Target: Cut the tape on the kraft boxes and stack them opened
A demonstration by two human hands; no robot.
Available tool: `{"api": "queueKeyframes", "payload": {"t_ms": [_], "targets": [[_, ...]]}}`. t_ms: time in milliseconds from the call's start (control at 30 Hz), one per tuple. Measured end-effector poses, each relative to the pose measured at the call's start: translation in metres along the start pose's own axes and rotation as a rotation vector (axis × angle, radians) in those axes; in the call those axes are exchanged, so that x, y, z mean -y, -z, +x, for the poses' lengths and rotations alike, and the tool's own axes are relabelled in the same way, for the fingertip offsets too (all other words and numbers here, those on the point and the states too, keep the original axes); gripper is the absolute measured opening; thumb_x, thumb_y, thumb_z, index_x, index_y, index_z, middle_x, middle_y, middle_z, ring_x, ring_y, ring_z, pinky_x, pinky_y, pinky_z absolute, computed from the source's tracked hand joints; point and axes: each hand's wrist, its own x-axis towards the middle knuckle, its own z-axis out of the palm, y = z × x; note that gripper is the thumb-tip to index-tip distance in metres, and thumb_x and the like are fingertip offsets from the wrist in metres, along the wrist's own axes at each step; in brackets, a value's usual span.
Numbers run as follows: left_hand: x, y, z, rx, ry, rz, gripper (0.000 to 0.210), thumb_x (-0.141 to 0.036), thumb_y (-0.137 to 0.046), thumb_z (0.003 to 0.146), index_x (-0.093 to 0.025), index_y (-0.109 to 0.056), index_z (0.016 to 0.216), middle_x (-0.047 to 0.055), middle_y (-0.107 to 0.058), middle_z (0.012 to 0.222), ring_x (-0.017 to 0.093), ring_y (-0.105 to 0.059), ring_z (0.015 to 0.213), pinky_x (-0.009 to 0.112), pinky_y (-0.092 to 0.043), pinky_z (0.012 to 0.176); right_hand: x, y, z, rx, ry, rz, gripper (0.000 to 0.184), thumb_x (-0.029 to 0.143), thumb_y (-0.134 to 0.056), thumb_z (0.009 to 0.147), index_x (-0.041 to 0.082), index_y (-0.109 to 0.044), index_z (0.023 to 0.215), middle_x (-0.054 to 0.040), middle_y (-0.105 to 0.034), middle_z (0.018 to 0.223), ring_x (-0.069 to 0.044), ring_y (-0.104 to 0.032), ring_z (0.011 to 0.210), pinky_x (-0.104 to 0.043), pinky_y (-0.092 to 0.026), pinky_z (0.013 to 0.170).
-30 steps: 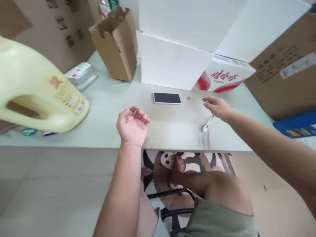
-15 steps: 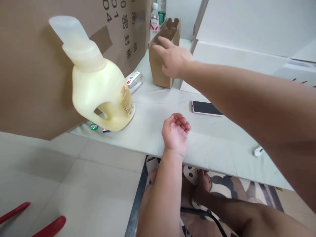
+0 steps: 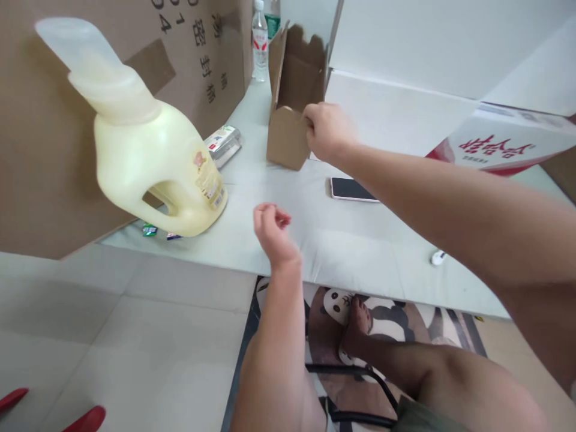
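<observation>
My right hand [image 3: 330,132] pinches the near right edge of a small brown cardboard box [image 3: 288,135]. The box stands upright on the table with its top uncovered and its inside visible. My left hand [image 3: 273,233] hovers over the table's front part, apart from everything, its fingers curled in and slightly blurred; I see nothing in it. To its left, a large pale yellow jug [image 3: 144,156] with a handle and a cloudy cap leans in view. Between jug and box lies a clear-wrapped packet [image 3: 224,146].
A big printed carton [image 3: 180,72] rises behind the jug. Water bottles [image 3: 260,45] stand at the back. A phone [image 3: 353,189] lies below my right forearm, and a small white object [image 3: 437,257] sits farther right. White boxes [image 3: 396,54] line the back right.
My right hand has closed on the cardboard box's edge, and the box has turned and tipped so more of its inside shows. My left hand has shifted left and curled. The view has swung right.
</observation>
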Motion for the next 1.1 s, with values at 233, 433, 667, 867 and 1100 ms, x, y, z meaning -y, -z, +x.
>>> {"api": "queueKeyframes", "payload": {"t_ms": [233, 433, 667, 867, 1100], "targets": [[-0.011, 0.011, 0.005, -0.084, -0.272, 0.109, 0.012, -0.029, -0.051, 0.089, -0.025, -0.062, 0.089, 0.000, -0.065, 0.101, 0.015, -0.063, 0.104, 0.025, -0.043, 0.089, -0.051, 0.056, -0.169, -0.342, 0.119, 0.108, 0.019, 0.011, -0.051, 0.076, 0.027, -0.061, 0.072, -0.0044, -0.067, 0.078, -0.023, -0.061, 0.070, -0.039, -0.047, 0.065], [-0.001, -0.002, -0.024, 0.491, -0.251, 0.105, 0.040, -0.056, -0.056, 0.091, -0.023, -0.077, 0.084, 0.007, -0.075, 0.096, 0.026, -0.071, 0.104, 0.035, -0.053, 0.093, -0.077, 0.059, -0.297, -0.700, -0.063, 0.280, 0.043, 0.013, -0.046, 0.087, 0.044, -0.075, 0.093, -0.0017, -0.069, 0.082, -0.025, -0.062, 0.069, -0.042, -0.045, 0.058], [0.018, -0.012, -0.035, 0.618, -0.339, 0.253, 0.058, -0.078, -0.063, 0.078, -0.024, -0.082, 0.069, 0.008, -0.079, 0.086, 0.029, -0.075, 0.093, 0.043, -0.058, 0.090, -0.111, 0.022, -0.312, -0.647, -0.208, 0.432, 0.029, 0.027, -0.066, 0.090, 0.034, -0.071, 0.118, -0.0080, -0.071, 0.121, -0.024, -0.069, 0.093, -0.042, -0.058, 0.074], [0.032, -0.015, -0.029, 0.775, -0.569, 0.378, 0.050, -0.072, -0.066, 0.085, -0.028, -0.084, 0.070, 0.006, -0.079, 0.076, 0.028, -0.076, 0.092, 0.047, -0.060, 0.094, -0.137, -0.002, -0.313, -0.658, -0.103, 0.624, 0.031, 0.030, -0.065, 0.092, 0.030, -0.064, 0.123, -0.0079, -0.068, 0.128, -0.029, -0.064, 0.124, -0.053, -0.055, 0.105], [0.044, -0.020, -0.038, 0.805, -0.643, 0.437, 0.043, -0.062, -0.065, 0.091, -0.028, -0.084, 0.071, 0.005, -0.076, 0.071, 0.027, -0.074, 0.095, 0.048, -0.056, 0.100, -0.153, -0.009, -0.325, -0.689, -0.074, 0.706, 0.040, 0.049, -0.061, 0.094, 0.034, -0.058, 0.131, -0.0092, -0.059, 0.137, -0.032, -0.057, 0.135, -0.056, -0.049, 0.114]]}}
